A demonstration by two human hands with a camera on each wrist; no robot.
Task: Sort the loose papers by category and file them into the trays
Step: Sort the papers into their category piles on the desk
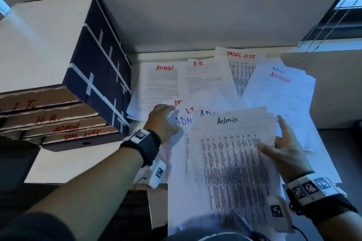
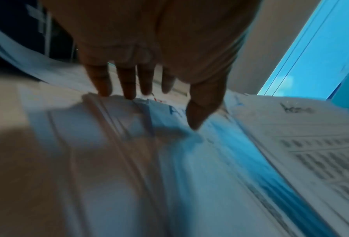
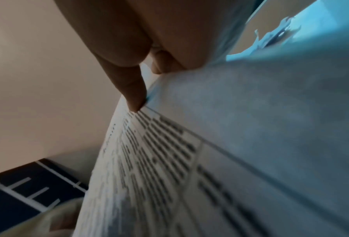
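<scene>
Four stacked cardboard trays (image 1: 58, 121) at the left are labelled I.T., H.R., ADMIN and TASK LIST. Loose papers cover the desk: a red ADMIN sheet (image 1: 164, 80), an H.R. sheet (image 1: 201, 78), a TASKS LIST sheet (image 1: 241, 64), another ADMIN sheet (image 1: 280, 92) and I.T. sheets (image 1: 178, 102). My right hand (image 1: 282, 143) pinches a lifted stack topped by a black "Admin" table sheet (image 1: 231, 152), thumb on top (image 3: 136, 105), fingers behind. My left hand (image 1: 162, 121) lies with straight fingers (image 2: 127, 86) on the blue ADMIN sheet (image 1: 183, 121) beside that stack.
The tray unit's dark taped side (image 1: 101, 64) rises left of the papers. A wall runs behind the desk, and a window with a hanging blind cord (image 1: 331, 23) is at the far right. Bare white desk (image 1: 78, 162) shows below the trays.
</scene>
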